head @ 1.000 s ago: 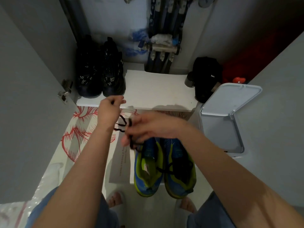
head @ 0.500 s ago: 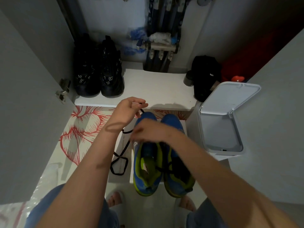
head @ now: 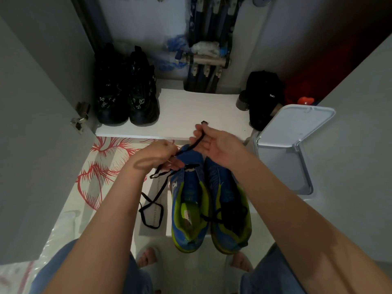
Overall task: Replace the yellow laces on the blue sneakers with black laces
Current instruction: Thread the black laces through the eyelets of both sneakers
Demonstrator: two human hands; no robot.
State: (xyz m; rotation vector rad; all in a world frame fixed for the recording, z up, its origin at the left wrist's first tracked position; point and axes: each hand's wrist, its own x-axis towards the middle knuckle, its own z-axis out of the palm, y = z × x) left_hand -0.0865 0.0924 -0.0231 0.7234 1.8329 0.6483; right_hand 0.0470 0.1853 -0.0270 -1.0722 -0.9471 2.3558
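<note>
Tight closet nook: white shelf w/ black shoes at back, white bin on rt, red-leaf mat on floor. Blue sneakers, lime-lined, sit side by side below you. Your left hand, fingers curled, pinches the thin black lace. Your right hand, palm up & half-curled, holds its far end. Slack loops lie beside the sneakers.

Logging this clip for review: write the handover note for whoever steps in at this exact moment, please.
Left grip pinches the black lace mid-length; right grip holds its end above the toes.
Blue sneakers stand side by side; the lace's slack hangs at their left.
Done: no yellow laces in sight; another black lace lies across the right sneaker.
Left: thread the left sneaker; right sneaker's lacing unclear.
</note>
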